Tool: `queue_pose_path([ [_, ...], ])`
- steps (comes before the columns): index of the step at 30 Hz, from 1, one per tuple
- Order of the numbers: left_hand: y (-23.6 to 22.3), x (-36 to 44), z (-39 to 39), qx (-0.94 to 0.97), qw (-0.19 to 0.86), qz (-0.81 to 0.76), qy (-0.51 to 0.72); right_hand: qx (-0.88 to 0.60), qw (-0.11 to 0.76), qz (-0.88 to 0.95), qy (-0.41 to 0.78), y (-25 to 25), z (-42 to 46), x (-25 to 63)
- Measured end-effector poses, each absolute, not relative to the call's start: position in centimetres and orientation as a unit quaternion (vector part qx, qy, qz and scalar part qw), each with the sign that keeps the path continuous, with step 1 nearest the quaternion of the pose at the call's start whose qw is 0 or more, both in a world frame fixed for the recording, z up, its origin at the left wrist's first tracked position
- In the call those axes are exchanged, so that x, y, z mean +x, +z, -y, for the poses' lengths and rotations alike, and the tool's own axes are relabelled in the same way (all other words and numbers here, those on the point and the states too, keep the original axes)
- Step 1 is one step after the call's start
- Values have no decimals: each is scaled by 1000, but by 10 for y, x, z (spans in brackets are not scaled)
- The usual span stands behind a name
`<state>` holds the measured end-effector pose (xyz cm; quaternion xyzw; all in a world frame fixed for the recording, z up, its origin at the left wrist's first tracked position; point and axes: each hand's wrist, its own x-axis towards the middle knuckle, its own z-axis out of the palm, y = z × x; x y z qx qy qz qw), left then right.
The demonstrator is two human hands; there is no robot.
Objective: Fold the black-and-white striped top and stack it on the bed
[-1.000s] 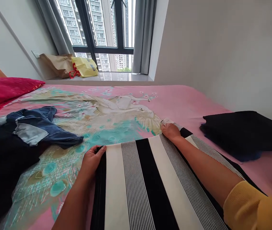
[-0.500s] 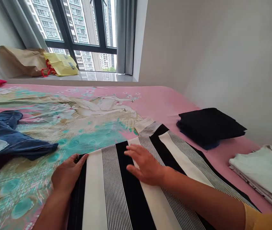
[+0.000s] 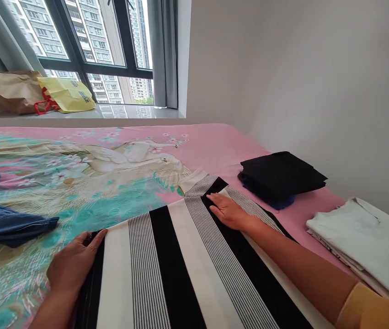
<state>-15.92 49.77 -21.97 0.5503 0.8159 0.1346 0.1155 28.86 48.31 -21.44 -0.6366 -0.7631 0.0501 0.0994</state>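
A black, white and thin-striped garment (image 3: 149, 269) is spread over the bed in front of me, its lower part running out of the picture. My left hand (image 3: 74, 260) pinches its left edge, thumb on top and fingers under the cloth. Farther right, my right hand (image 3: 227, 211) lies flat on the striped fabric with fingers stretched out, near where a short striped part juts away at the far end. What kind of garment it is, I cannot tell for sure.
Folded black clothes (image 3: 281, 179) and a stack of folded pale clothes (image 3: 365, 246) lie at the right. Blue jeans (image 3: 5, 219) rest at the left on the patterned bedsheet (image 3: 119, 192). A yellow bag (image 3: 67, 94) and a brown paper bag (image 3: 9, 91) stand on the windowsill.
My right hand has slid across the striped garment, away from me and to the right. My left hand keeps its pinch on the edge. The view has turned slightly right.
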Motion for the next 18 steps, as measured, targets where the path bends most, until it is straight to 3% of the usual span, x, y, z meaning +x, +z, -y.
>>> queue_pose_path([
  [7, -217, -157, -499, 533, 120, -832, 93, -758, 159, 632, 42, -200, -552, 293],
  [10, -220, -158, -497, 545, 112, -824, 103, -818, 157, 543, 101, -199, -580, 299],
  [18, -220, -157, -494, 544, 99, -824, 125, -831, 219, 498, 118, -216, -581, 297],
])
